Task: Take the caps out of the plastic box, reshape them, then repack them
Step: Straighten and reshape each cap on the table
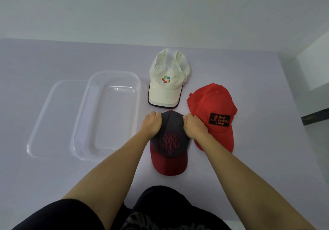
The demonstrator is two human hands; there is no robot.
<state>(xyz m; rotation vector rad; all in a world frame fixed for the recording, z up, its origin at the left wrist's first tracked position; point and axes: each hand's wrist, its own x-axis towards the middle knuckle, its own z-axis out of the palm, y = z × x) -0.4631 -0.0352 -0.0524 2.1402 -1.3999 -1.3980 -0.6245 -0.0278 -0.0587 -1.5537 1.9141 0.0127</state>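
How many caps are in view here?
3. A white cap lies farthest back, a red cap at right, and a navy cap with a dark red brim nearest, gripped by the left hand and right hand. None shows in the clear plastic box.

Lilac table [249, 167] holds clear box [115, 116], lid [53, 119], white cap [165, 91], red cap [211, 105], navy cap [170, 148].

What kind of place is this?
Probably a plain indoor room arranged for a tabletop task, not clearly home or workshop: a pale table against a blank white wall, with a clear plastic box, a white cap and a red cap.
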